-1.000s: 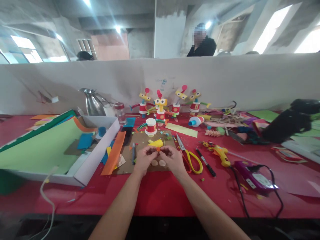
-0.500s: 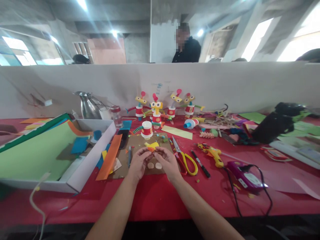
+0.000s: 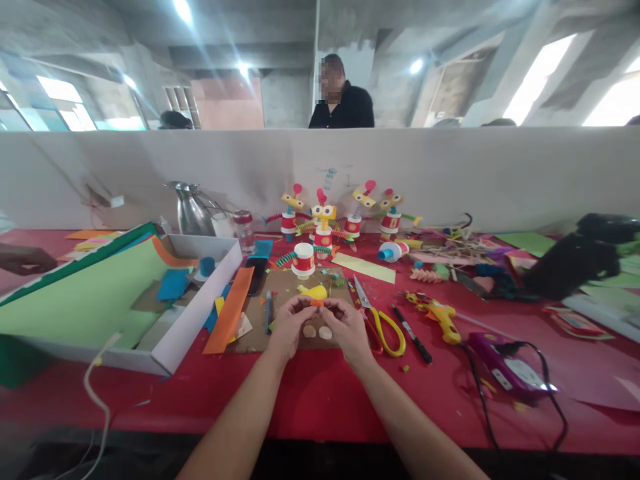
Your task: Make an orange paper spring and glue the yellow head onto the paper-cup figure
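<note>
My left hand [image 3: 289, 327] and my right hand [image 3: 347, 327] meet over a brown cardboard sheet [image 3: 250, 340]. Between their fingertips they pinch a small piece of orange paper [image 3: 317, 303]. Just beyond it lies a yellow paper piece [image 3: 314, 292]; whether it touches the orange one I cannot tell. Below my fingers, two pale round discs [image 3: 325, 333] rest on the cardboard. At its far edge stands a red and white paper cup [image 3: 303, 259] with green spring-folded paper arms. Scissors with yellow and red handles [image 3: 385, 327] lie beside my right hand.
Several finished cup figures [image 3: 323, 230] stand at the back. A white box [image 3: 200, 313] with coloured paper is on the left, near another person's hand [image 3: 25, 259]. To the right lie a black pen [image 3: 413, 333], a yellow glue gun [image 3: 445, 320] and a purple corded device [image 3: 510, 367].
The view has shifted slightly left, so the table things appear farther right. My hands still pinch the orange paper. Another person's hand shows more at the left, and the person behind the partition has moved.
</note>
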`<state>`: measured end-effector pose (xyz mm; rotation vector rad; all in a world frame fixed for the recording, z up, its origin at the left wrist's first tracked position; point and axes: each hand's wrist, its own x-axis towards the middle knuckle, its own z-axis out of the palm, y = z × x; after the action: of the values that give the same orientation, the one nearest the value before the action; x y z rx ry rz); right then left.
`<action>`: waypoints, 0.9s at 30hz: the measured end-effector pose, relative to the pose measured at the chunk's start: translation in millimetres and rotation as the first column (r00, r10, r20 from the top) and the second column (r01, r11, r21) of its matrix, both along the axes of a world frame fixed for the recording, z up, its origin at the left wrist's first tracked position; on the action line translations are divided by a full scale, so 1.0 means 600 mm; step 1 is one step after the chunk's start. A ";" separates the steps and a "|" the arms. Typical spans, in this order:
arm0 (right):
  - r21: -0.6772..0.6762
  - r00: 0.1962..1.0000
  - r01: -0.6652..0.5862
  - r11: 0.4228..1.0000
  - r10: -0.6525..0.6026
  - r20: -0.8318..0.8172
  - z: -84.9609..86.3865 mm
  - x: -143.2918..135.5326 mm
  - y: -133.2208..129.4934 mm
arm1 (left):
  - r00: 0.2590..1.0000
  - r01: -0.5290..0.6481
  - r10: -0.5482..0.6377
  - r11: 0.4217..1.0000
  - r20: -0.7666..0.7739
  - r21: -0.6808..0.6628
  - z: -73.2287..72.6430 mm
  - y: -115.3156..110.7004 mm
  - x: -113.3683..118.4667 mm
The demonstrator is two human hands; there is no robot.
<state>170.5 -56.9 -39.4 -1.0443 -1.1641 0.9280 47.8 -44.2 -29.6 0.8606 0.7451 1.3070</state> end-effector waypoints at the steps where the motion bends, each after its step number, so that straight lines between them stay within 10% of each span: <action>1: -0.009 1.000 0.002 1.000 -0.002 -0.005 0.001 -0.001 -0.001 | 0.999 -0.011 0.012 1.000 -0.032 0.015 0.001 -0.001 0.002; 5: -0.037 0.999 0.014 0.999 -0.015 -0.047 0.005 0.001 -0.002 | 0.997 -0.032 0.039 0.993 -0.064 0.110 0.011 -0.005 -0.008; 11: -0.038 0.977 -0.016 0.999 0.008 -0.212 0.010 0.014 0.001 | 0.915 -0.296 0.238 0.945 0.325 0.142 0.031 -0.006 -0.075; 13: -0.041 0.969 -0.068 0.997 0.056 -0.239 0.012 0.015 0.000 | 0.915 -0.219 0.164 0.969 0.368 0.114 0.033 -0.005 -0.079; 18: -0.037 0.971 -0.132 0.991 0.122 -0.204 0.012 0.006 -0.005 | 0.994 0.086 -0.090 0.994 0.067 0.066 0.029 -0.007 -0.036; 27: -0.053 0.981 -0.123 0.991 0.113 -0.159 0.013 0.003 -0.003 | 0.984 -0.003 0.030 0.988 -0.173 0.156 0.004 0.000 -0.014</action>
<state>172.1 -58.8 -31.7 -0.9424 -1.0811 1.1263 39.2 -44.3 -27.2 1.1075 0.7962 1.3289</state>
